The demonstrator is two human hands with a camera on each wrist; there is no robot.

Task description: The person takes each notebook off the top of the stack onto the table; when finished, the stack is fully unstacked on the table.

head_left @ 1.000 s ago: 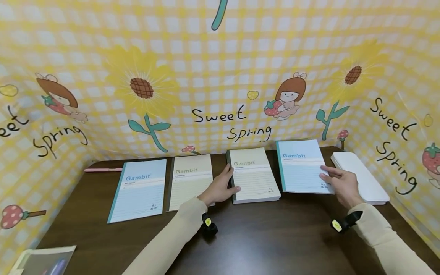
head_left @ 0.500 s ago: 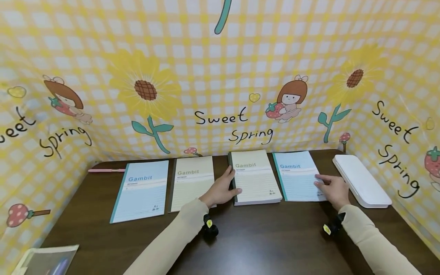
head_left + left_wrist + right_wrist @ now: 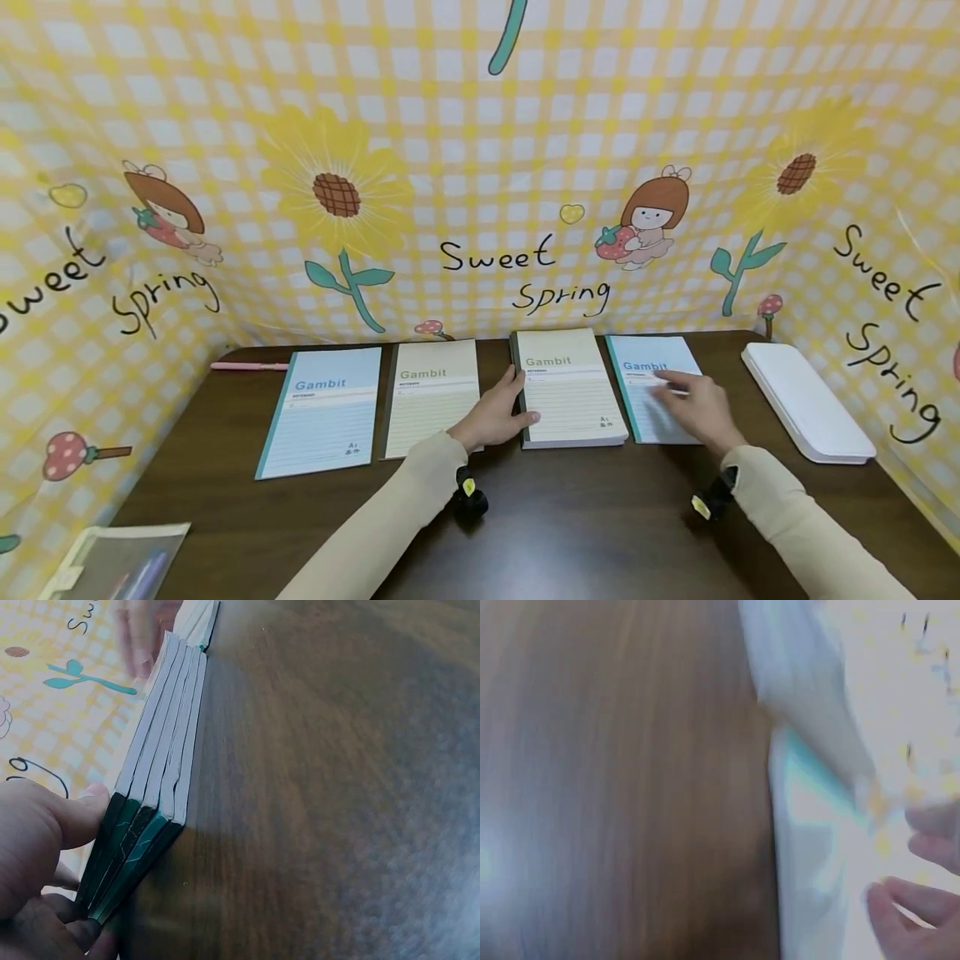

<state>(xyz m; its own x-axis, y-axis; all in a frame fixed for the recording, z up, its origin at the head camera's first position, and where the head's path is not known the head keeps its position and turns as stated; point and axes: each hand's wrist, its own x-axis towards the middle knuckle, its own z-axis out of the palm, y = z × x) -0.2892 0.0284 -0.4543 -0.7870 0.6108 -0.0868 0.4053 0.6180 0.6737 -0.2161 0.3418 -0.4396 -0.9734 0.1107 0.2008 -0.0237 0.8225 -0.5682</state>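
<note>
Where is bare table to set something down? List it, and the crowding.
Free: the table between the sleeves, in front of the notebook stack; between the left blue notebook and the pouch. Narrower: between right blue notebook and white case. Crowded: the notebook row, with the left hand and right hand.

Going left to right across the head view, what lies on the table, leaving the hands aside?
Clear pouch, pink pen, first blue notebook, single cream notebook, stack of notebooks, second blue notebook, white case.
</note>
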